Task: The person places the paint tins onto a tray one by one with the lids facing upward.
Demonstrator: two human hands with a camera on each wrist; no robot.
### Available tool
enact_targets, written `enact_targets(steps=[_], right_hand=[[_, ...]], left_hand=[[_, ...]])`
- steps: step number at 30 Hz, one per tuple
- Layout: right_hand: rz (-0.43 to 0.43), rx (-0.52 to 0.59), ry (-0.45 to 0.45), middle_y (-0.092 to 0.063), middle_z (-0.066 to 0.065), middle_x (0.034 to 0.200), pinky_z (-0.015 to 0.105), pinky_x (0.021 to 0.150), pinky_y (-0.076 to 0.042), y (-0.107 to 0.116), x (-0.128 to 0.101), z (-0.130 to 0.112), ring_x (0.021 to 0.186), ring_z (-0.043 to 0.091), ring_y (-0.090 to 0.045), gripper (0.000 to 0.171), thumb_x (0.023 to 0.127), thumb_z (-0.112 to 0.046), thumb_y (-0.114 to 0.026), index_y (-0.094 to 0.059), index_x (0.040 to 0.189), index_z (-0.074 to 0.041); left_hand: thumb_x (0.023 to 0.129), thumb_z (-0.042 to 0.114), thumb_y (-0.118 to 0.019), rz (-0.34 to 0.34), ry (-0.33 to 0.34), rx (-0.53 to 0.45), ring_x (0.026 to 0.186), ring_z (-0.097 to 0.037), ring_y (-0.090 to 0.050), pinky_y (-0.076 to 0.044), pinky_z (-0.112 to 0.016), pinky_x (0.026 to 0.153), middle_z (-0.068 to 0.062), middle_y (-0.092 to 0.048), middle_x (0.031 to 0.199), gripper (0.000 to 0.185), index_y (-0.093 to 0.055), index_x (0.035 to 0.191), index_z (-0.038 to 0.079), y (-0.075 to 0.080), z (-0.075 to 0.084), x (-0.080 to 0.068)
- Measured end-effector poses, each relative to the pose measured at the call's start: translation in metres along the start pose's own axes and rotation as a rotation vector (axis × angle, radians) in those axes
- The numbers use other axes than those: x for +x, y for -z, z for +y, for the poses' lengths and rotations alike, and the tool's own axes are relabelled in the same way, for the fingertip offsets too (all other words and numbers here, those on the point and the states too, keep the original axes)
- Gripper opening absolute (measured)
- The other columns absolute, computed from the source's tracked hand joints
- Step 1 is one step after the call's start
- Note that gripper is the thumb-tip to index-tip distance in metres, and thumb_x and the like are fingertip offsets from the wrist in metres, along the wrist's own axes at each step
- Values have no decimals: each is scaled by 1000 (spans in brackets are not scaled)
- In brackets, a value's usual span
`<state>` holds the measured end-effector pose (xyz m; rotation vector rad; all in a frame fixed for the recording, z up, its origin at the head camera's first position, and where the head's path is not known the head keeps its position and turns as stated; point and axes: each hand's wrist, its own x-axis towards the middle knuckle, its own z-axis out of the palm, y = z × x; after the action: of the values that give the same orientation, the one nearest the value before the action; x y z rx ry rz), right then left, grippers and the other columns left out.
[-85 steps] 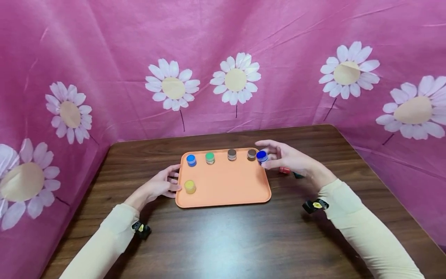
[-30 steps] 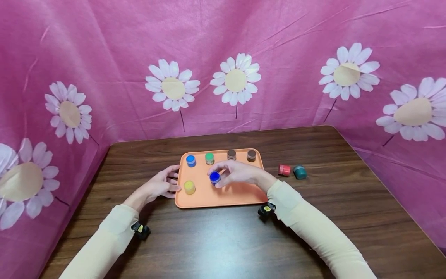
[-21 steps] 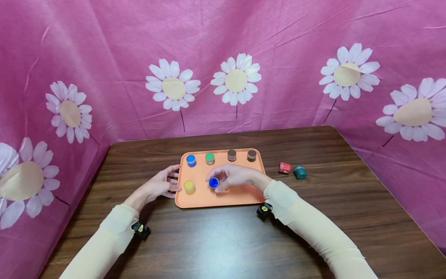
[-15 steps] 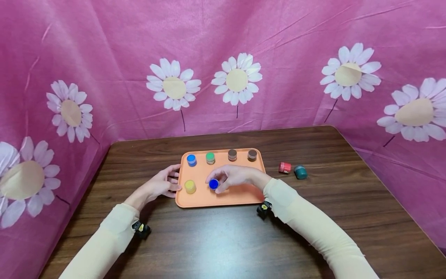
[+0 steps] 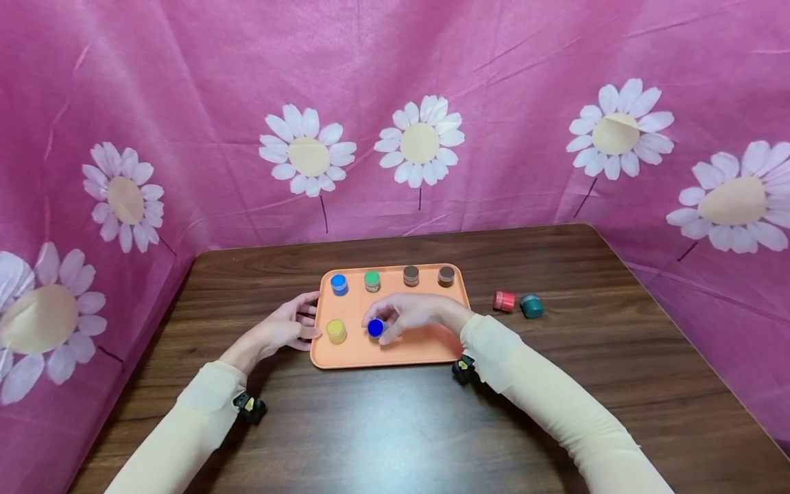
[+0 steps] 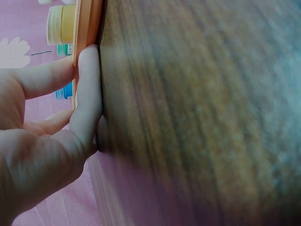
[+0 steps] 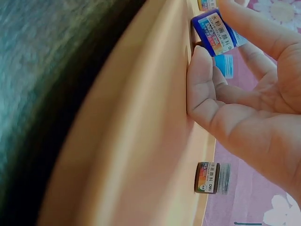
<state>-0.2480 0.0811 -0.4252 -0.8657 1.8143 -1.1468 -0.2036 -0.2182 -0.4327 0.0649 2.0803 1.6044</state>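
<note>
On the orange tray [image 5: 420, 346], right of the yellow paint jar [image 5: 336, 331], my right hand [image 5: 410, 312] holds a dark blue paint jar [image 5: 376, 328] between thumb and fingers. The right wrist view shows this dark blue jar [image 7: 216, 33] tilted, its printed label showing, close to the tray surface. At the tray's left edge, my left hand [image 5: 286, 326] pinches the rim; in the left wrist view the thumb lies over the tray rim [image 6: 84, 33], with a finger along its outer side. Part of the tray is hidden behind the right hand.
Along the tray's far side stand a blue jar [image 5: 339, 285], a green jar [image 5: 372, 280] and two dark brown jars, one near the middle [image 5: 411, 276] and one at the corner [image 5: 446, 276]. A red jar [image 5: 503, 301] and a teal jar [image 5: 531, 306] lie on the table to the right.
My right hand has carried the dark blue jar from the tray's far right corner leftward and toward me, beside the yellow jar, then lowered it slightly. The left hand has stayed in place.
</note>
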Motion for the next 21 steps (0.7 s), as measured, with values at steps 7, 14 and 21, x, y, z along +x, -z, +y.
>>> enact_targets(steps=[7,14,21], right_hand=[[-2,-73,7,-65,0,104,25,86,-48,-1,2,4,94,12,-55,39,87,0,-78,-64,124,-1],[16,-159,-18,-64,-2,103,26,86,-46,-2,4,2,94,14,-53,38,85,-2,-81,-67,119,-5],[10,-232,-43,-63,-4,103,25,86,-45,0,7,-2,95,14,-52,36,84,-7,-84,-70,117,-9]], left_hand=[[88,-12,-66,1,2,-10,99,-25,-52,-61,-41,71,-24,-36,134,87,-20,160,6,-1,-3,0],[87,-13,-66,5,6,-13,100,-25,-53,-61,-43,72,-23,-37,133,87,-22,160,7,-1,-4,1],[87,-14,-65,12,1,-15,100,-25,-52,-61,-43,72,-23,-38,134,87,-23,160,8,1,-2,1]])
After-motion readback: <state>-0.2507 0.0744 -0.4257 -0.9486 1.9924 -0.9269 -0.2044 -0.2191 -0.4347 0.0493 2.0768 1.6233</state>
